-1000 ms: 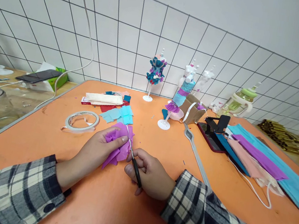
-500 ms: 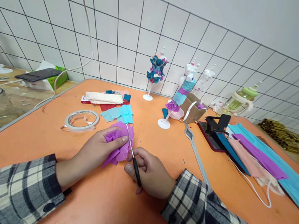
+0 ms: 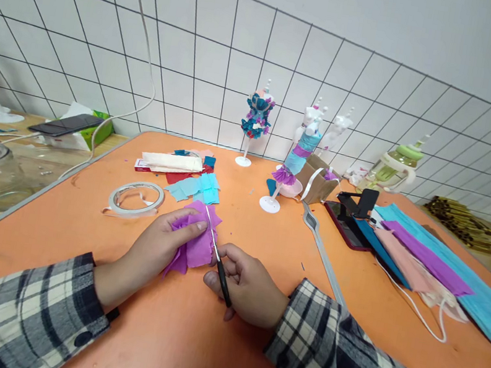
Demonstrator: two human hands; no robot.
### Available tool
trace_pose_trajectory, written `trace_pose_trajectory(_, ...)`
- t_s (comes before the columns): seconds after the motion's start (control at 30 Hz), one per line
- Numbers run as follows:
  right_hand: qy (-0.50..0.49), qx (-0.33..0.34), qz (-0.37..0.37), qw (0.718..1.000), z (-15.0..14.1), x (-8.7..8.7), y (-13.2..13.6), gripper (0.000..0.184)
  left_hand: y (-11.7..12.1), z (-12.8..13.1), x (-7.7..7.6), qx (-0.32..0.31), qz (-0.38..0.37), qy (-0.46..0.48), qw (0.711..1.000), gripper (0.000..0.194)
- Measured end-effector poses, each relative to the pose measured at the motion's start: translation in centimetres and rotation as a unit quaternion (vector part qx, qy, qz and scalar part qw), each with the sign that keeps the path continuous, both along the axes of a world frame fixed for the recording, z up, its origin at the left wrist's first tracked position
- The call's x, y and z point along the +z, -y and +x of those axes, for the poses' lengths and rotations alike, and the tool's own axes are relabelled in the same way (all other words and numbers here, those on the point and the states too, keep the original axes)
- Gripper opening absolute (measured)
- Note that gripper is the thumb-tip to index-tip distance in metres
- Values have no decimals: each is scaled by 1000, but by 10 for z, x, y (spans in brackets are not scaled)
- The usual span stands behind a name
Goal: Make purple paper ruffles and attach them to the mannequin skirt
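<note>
My left hand (image 3: 163, 242) pinches a crumpled, layered piece of purple crepe paper (image 3: 200, 250) between thumb and fingers, above the orange table. In my right hand (image 3: 252, 282) is a pair of scissors (image 3: 223, 281), seen nearly edge-on, with black handles and thin silver blades. Those blades lie along the purple paper, their tips near its upper edge by my left thumb. Whether the blades are parted cannot be made out. Light-blue paper pieces (image 3: 207, 188) lie just beyond the purple paper. Left of them rests a roll of double-sided tape (image 3: 114, 196).
Small dress-form stands (image 3: 243, 161) with paper clothing stand at the back, beside a brown paper bag (image 3: 316, 180). On the right are a phone (image 3: 342, 222), folded coloured paper (image 3: 431, 256) and a white cable (image 3: 409, 299). A bottle (image 3: 392, 168) stands behind.
The purple paper has shifted and turned slightly in my left hand, showing a flatter face toward the scissors. My right hand and the scissors have barely moved.
</note>
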State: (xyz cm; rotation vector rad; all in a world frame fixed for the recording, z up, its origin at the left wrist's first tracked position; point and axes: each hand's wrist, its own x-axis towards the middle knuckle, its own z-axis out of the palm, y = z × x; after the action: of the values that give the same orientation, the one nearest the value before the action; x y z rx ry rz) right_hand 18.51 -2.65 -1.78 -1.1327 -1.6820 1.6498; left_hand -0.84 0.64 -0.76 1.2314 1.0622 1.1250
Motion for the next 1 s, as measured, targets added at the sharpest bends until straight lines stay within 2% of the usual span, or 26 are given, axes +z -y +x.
trace_pose_trajectory(0.13,-12,12,3,1000,0,2,2,24,0,1,0,1,-11,-21,1000,36)
trace_pose_trajectory(0.3,-15,9,4,1000,1,2,1,25,0,2,1,2,10,-57,998,37)
trace_pose_trajectory(0.57,-9,1,7,1000,1,5,1,26,1,4,4,-7,-5,-60,998,36)
trace_pose_trajectory(1.0,-2,-4,2,1000,-2,5,3,32,4,5,7,1,15,-95,995,35)
